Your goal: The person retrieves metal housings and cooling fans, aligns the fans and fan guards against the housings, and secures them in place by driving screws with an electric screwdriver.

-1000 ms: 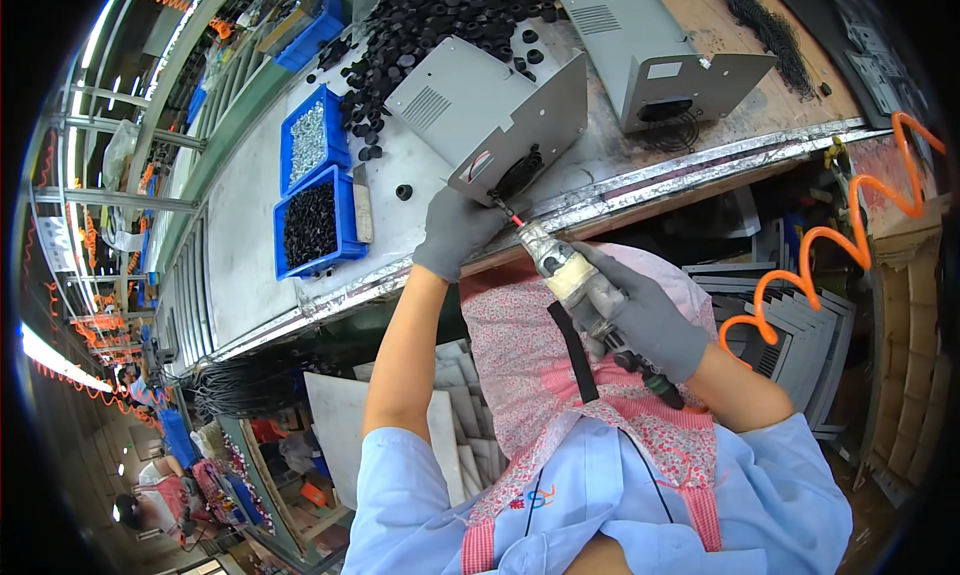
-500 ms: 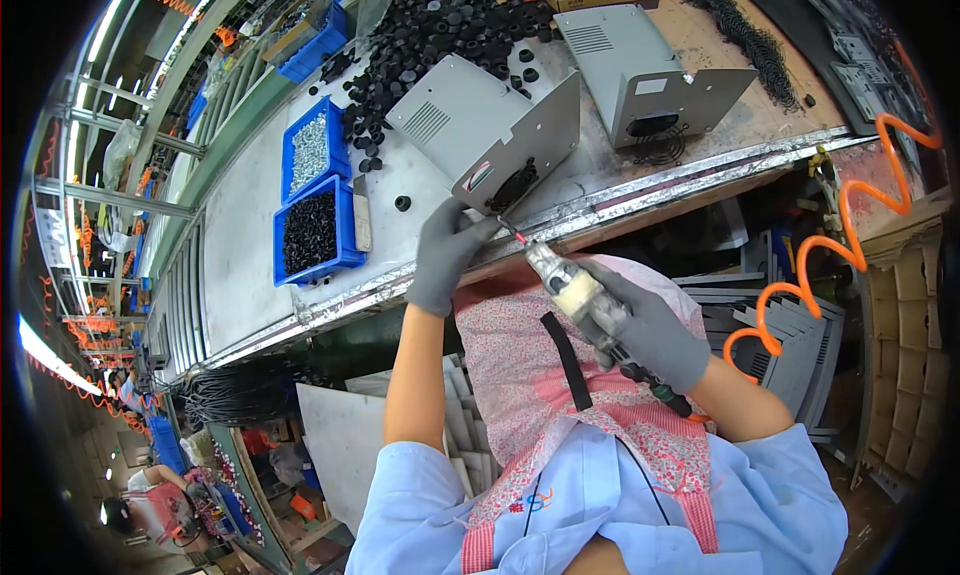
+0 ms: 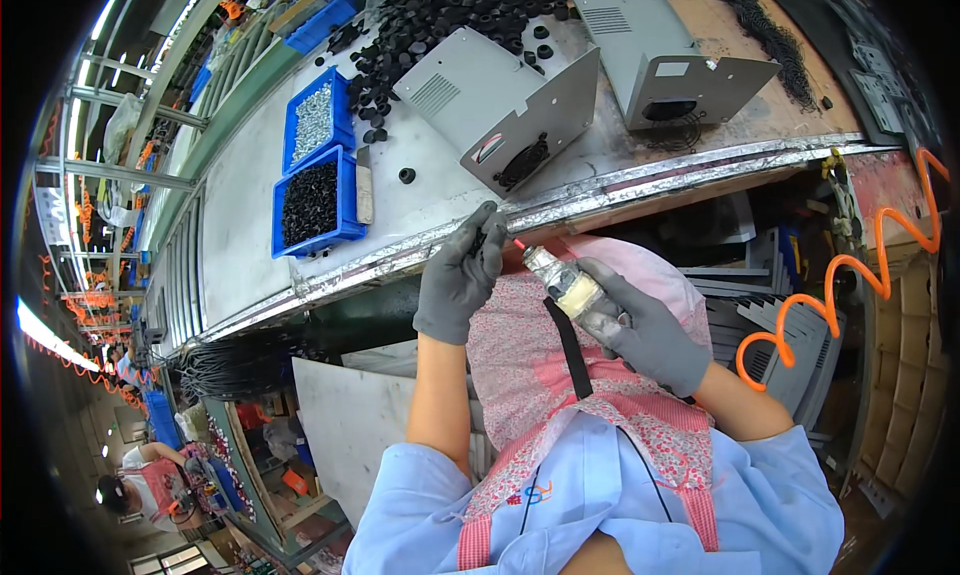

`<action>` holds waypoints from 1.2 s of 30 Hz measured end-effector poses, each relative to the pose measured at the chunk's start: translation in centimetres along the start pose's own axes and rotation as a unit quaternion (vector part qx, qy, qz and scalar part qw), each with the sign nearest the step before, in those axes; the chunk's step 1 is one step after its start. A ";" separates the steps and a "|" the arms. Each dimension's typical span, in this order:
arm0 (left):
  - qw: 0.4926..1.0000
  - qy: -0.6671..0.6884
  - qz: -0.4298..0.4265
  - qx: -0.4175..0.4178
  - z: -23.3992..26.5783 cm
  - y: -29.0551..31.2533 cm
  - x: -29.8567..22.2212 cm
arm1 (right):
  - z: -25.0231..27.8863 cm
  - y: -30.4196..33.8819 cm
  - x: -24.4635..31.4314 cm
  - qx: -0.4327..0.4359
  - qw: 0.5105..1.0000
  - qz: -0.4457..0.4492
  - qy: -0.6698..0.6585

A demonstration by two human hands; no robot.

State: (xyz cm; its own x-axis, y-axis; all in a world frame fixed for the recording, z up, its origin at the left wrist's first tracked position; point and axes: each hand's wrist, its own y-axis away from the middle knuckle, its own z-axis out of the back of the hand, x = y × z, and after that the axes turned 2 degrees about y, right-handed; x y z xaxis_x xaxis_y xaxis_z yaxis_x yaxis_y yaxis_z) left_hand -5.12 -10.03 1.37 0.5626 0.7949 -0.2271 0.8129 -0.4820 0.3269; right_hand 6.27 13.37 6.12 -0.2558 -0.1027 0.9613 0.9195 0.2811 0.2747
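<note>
In my gloved right hand [image 3: 655,337] is a taped power screwdriver [image 3: 562,280], its red-collared tip pointing up and left. My gloved left hand [image 3: 452,285] is closed in a pinch just beside that tip, at the bench's front edge. Something small and dark may be between its fingertips, but I cannot make it out. Just beyond stands a bent grey sheet-metal housing [image 3: 545,125] with vent slots and a round dark fan opening. A second such housing [image 3: 690,90] stands to its right.
Two blue bins, one of silvery screws [image 3: 312,120] and one of small black parts [image 3: 308,205], sit at left. Black round caps [image 3: 440,20] are heaped behind. An orange coiled hose [image 3: 838,265] hangs at right. Another person [image 3: 160,485] works at far lower left.
The screwdriver tip has come away from the housing, back toward me. My left hand has drawn off the housing's lower corner, its fingertips now pinched together and turned upward.
</note>
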 end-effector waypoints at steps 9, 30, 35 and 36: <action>0.986 -0.157 0.005 0.059 0.1 -0.2 1.5 | 0.1 0.4 -0.2 -0.005 1.000 0.003 -0.022; 0.977 -0.203 -0.051 -0.040 -2.5 -0.8 3.0 | -0.3 -0.1 -0.9 0.001 0.998 -0.007 -0.063; 0.973 -0.214 -0.065 -0.061 -2.4 -0.9 3.1 | -0.1 0.1 -0.2 0.021 0.997 -0.023 -0.065; 0.970 -0.226 -0.073 -0.059 -2.4 -1.0 3.1 | -0.1 0.1 0.0 0.023 0.997 -0.036 -0.067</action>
State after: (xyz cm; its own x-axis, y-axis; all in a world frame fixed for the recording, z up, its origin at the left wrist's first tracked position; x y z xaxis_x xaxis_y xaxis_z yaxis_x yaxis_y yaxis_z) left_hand -4.52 -6.23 2.54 0.4732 0.5962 -0.6486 0.8809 -0.3095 0.3582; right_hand 6.39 13.33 6.14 -0.3613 0.0025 0.9324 0.8830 0.3222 0.3413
